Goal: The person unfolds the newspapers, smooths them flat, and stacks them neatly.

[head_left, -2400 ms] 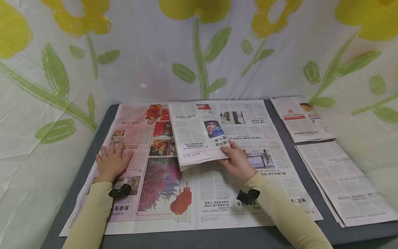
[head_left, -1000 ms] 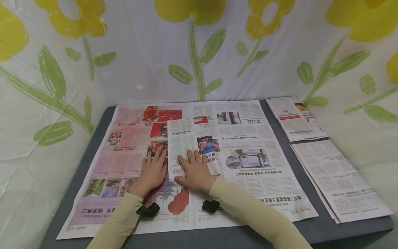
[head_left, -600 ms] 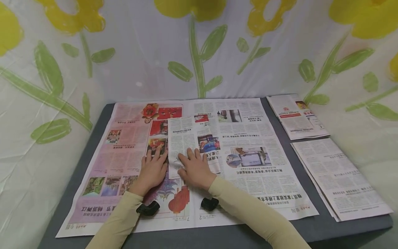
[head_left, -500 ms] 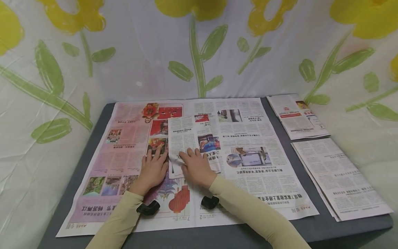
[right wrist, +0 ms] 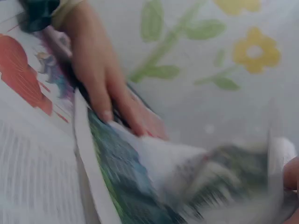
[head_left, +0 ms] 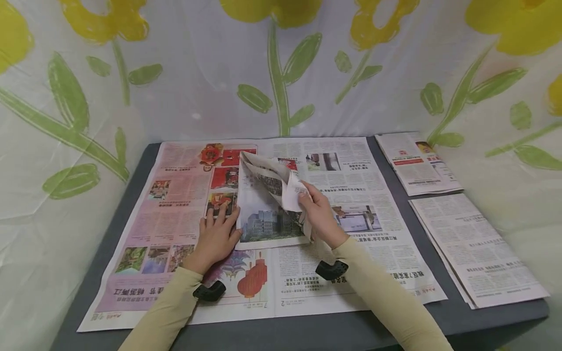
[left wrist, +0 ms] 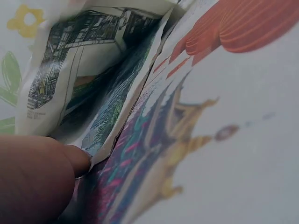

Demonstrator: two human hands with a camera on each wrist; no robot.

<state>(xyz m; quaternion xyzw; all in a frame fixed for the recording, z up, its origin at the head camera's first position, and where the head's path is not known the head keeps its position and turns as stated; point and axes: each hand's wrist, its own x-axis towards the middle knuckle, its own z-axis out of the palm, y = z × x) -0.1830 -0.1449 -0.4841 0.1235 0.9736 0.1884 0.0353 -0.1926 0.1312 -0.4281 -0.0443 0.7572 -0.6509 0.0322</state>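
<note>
One folded paper (head_left: 268, 225) lies on a spread sheet (head_left: 145, 222), well in from the table (head_left: 246, 336)'s near edge. The right hand (head_left: 324, 217) pinches its raised leaves; the left hand (head_left: 214, 243), fingers spread, touches its left edge. Likely light, limp, easily torn: best held by layered edges.

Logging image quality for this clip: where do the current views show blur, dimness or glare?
Head: fairly sharp, with a small pale spot, perhaps glare, on the flowered backdrop; left wrist: dim, the left hand dark in the foreground; right wrist: motion-like blur smears the held newspaper.
</note>
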